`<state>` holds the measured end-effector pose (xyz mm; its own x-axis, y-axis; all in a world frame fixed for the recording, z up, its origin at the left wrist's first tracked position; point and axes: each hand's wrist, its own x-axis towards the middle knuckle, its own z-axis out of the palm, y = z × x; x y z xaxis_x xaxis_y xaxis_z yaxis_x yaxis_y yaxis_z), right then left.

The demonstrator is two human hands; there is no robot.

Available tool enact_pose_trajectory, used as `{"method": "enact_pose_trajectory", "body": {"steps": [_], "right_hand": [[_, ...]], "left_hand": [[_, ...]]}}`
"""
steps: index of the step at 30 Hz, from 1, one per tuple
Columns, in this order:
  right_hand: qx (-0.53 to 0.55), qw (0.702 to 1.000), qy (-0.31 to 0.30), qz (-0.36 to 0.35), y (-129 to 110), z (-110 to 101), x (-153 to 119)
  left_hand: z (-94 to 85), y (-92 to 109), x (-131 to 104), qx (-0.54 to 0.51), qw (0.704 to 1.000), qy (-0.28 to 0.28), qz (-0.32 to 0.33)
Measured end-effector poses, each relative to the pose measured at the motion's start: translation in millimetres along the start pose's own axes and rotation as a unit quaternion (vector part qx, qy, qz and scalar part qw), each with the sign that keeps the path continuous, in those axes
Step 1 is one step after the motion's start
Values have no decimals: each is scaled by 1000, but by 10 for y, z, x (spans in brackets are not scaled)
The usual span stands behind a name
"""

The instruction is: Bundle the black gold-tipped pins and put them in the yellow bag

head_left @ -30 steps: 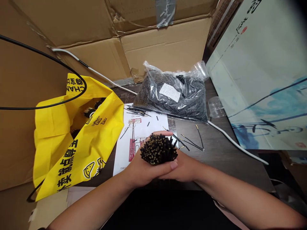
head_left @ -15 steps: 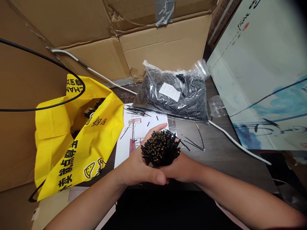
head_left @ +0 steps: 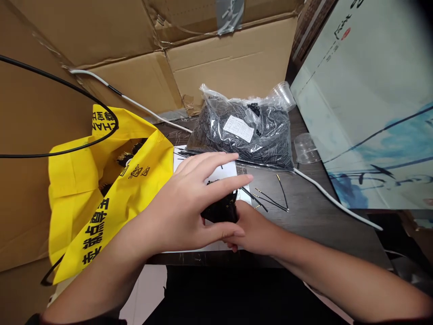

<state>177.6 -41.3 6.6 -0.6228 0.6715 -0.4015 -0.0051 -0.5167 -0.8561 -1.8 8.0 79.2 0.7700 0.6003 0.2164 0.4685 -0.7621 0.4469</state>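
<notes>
A thick bundle of black wires (head_left: 221,212) stands between my hands, its top partly hidden by my left hand. My right hand (head_left: 253,228) wraps round the bundle from the right, its fingers mostly out of sight. Over the top and left side, my left hand (head_left: 189,198) is spread, fingers stretched out and thumb along the near side; whether its palm touches the wires I cannot tell. Loose black wires with gold tips (head_left: 272,200) lie on the table just right of the bundle. A printed white sheet (head_left: 230,169) lies beneath, largely covered.
A clear bag of short black tubes (head_left: 209,135) sits at the back, with plastic cups (head_left: 307,149) beside it. The yellow bag (head_left: 149,180) at left holds more wire bundles (head_left: 126,158). A white cable (head_left: 333,198) crosses the dark table (head_left: 321,234); cardboard (head_left: 230,58) walls the back.
My left hand has let go of the bundle's side and risen over its top, fingers now spread. The gold-ended wire tips are now mostly covered. My right hand stays round the bundle.
</notes>
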Motion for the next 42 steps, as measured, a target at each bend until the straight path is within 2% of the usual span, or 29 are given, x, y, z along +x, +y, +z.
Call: {"method": "enact_pose_trajectory", "body": {"steps": [3,7,9,12,16,19,22,24,27,29,31,32,34,36,39,42], "right_hand": [[-19,1000,12,-3,15,6,5],[-25,998,49,23,42,28,50],[-31,996,68,47,41,43,78],[-55,994,76,47,19,60,105],[-88,994,70,19,-24,59,112],[-125,989,78,-2,-58,43,117],[-196,976,88,-44,-79,8,131],[-235,966,78,-69,-79,-27,141],[-287,955,57,-41,-89,-82,153],[-363,929,65,-5,-133,-110,158],[-441,894,81,7,-211,-132,169],[-467,880,86,4,-257,-142,179],[-502,860,90,-5,-347,-164,207],[-541,836,88,-14,-419,-185,243],[-589,805,74,-19,-486,-203,300],[-614,788,50,-13,-523,-196,348]], "left_hand": [[34,2,32,41,999,2,22],[141,28,5,87,996,18,-4],[200,30,-14,89,996,25,-20],[273,21,-39,70,996,42,-24],[357,28,-74,48,994,86,-34],[445,40,-105,41,988,140,-44],[525,49,-148,45,979,193,-52],[537,54,-187,39,976,209,-55],[487,43,-259,0,973,220,-64],[449,11,-309,-52,960,254,-102],[447,-35,-350,-168,921,304,-178],[462,-56,-365,-250,886,321,-221],[515,-81,-382,-420,793,326,-298],[576,-71,-377,-531,702,322,-349],[645,-9,-321,-607,609,337,-385],[705,39,-233,-638,553,346,-410]]}}
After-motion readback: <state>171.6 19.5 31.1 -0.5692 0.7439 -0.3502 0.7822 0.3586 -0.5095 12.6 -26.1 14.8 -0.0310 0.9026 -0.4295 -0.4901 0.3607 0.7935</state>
